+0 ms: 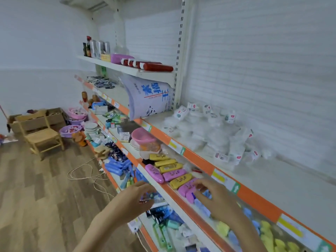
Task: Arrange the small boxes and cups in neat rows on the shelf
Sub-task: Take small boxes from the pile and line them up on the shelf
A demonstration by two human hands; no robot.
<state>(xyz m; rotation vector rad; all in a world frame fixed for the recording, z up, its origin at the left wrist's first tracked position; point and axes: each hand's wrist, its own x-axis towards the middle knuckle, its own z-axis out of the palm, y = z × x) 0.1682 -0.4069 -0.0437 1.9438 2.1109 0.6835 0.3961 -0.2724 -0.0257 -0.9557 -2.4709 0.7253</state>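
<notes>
Shop shelving with orange edge strips runs along the white slatted wall to your right, and you are working at the middle shelf (pixel 174 194), the tier below the one heaped with white packets (pixel 214 135). On it, the yellow and pink small boxes (pixel 171 170) already sit side by side in a fairly tidy slanted row, with one pink box lying across the front of it. Your right hand (pixel 216 197) reaches over the near end of that row, fingers spread and bent, fingertips touching the nearest pink box (pixel 187 188) and a pale blue packet (pixel 201 205) beside it; whether you have truly closed on either one I cannot tell. Your left hand (pixel 138 197) hovers out over the lower shelf edge with fingers loosely curved, and something small and dark shows at its fingertips, too blurred to say if you hold it. By my reading you are partway through: the far boxes are lined up, but the near stretch is not. Blue packets and yellow sponges (pixel 271 235) by your right wrist lie jumbled, and the pink bowl (pixel 142 136) and a wrapped orange item beyond the row look unsorted. Cups I cannot pick out clearly.
</notes>
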